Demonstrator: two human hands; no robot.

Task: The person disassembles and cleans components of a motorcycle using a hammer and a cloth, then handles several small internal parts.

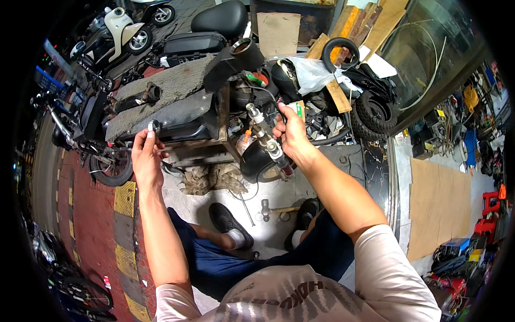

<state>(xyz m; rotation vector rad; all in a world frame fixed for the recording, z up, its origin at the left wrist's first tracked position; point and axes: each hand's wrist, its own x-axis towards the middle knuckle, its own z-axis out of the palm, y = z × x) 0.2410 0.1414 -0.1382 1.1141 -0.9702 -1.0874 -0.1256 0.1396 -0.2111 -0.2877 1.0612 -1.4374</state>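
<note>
My left hand (147, 155) pinches a small silver metal ring (154, 126) upright between thumb and fingers, in front of the low bench (185, 110). My right hand (292, 129) is closed around a black cable (272, 96) that loops up from behind the bench. Close beside its fingers stands a front fork (274, 150) with two silver tubes, tilted, above a black fender (255, 163). Whether these fingers also touch the fork's middle stem cannot be made out.
A hammer (279, 210) and a thin metal rod (245, 208) lie on the floor between my feet. A crumpled brown rag (206, 178) is under the bench. Tyres (373, 115) and wood planks (370, 24) are at the back right. A scooter (120, 32) stands far left.
</note>
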